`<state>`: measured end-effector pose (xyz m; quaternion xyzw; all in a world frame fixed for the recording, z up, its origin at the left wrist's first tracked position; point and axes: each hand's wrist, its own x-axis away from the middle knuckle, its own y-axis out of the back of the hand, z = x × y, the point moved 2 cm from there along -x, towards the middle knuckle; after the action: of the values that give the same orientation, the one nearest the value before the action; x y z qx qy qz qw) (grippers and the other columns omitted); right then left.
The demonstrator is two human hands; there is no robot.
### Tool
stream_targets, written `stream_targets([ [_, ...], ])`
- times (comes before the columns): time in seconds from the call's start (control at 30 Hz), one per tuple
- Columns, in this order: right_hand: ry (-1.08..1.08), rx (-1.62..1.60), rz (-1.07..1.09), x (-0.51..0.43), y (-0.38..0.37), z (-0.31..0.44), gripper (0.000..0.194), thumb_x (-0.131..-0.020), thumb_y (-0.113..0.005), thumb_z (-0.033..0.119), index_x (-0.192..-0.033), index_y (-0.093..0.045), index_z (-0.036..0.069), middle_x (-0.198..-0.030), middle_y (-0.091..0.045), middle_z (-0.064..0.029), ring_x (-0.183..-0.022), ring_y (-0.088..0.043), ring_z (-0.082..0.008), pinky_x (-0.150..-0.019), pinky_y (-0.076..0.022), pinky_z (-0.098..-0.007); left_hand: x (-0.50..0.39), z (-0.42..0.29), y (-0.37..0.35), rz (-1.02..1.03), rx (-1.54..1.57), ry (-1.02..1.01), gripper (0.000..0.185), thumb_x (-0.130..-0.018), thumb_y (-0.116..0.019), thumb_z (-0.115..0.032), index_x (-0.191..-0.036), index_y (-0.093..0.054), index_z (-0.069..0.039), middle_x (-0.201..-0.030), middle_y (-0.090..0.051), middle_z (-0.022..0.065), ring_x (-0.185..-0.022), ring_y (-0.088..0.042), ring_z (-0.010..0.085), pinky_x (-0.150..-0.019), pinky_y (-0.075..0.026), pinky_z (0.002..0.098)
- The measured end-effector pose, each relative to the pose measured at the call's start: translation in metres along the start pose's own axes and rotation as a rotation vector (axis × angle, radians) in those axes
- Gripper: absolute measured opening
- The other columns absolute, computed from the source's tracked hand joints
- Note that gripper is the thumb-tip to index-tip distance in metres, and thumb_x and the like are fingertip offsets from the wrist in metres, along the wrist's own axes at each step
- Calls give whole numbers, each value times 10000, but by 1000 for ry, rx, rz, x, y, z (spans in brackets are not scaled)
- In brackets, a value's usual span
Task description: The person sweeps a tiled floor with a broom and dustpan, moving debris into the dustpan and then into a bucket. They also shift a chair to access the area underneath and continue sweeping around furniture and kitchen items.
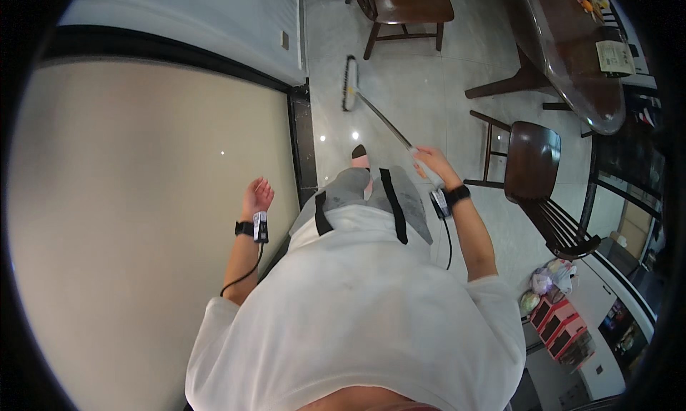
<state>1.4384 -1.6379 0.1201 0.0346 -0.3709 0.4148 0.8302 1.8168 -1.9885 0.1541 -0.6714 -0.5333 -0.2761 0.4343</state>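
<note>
My right hand (437, 163) grips the pale plastic grip of a long-handled floor brush (383, 115). The brush's metal pole slants up and left to its head (350, 83), white with dark bristles along its left side, over the grey tiles. Off to the left, my left hand (259, 195) hangs loosely curled in front of a beige panel (161, 170), with nothing visible in it. Each wrist wears a black band and a small cabled device. One foot in a pink and black sock (359, 156) shows below the brush.
A wooden chair (412, 1) stands beyond the brush head, and another chair (533, 159) is to the right. The dark table (563, 63) has a clear cover. Plastic bags (552, 277) and pink-red boxes (560, 325) are at the lower right. A black-framed wall edge (300, 138) runs along the left.
</note>
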Motion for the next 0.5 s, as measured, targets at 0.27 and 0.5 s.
stream_targets([
  [0.27,-122,-508,144,-224,-106,120,167,-812,-558,136,-699,-513,20,-607,-536,-70,-483,-490,-138,-464,-398,-255,57,24,41,77,204,27,124,-860,-487,-167,-876,-568,-74,-772,-620,19,-682,-585,139,-642,-481,282],
  [0.5,-187,-571,58,-236,-67,78,196,-847,-501,203,-753,-507,32,-622,-546,-70,-462,-502,-140,-412,-398,-234,73,26,60,-26,314,70,144,-853,-472,-145,-825,-592,-69,-778,-641,37,-700,-608,148,-668,-489,296],
])
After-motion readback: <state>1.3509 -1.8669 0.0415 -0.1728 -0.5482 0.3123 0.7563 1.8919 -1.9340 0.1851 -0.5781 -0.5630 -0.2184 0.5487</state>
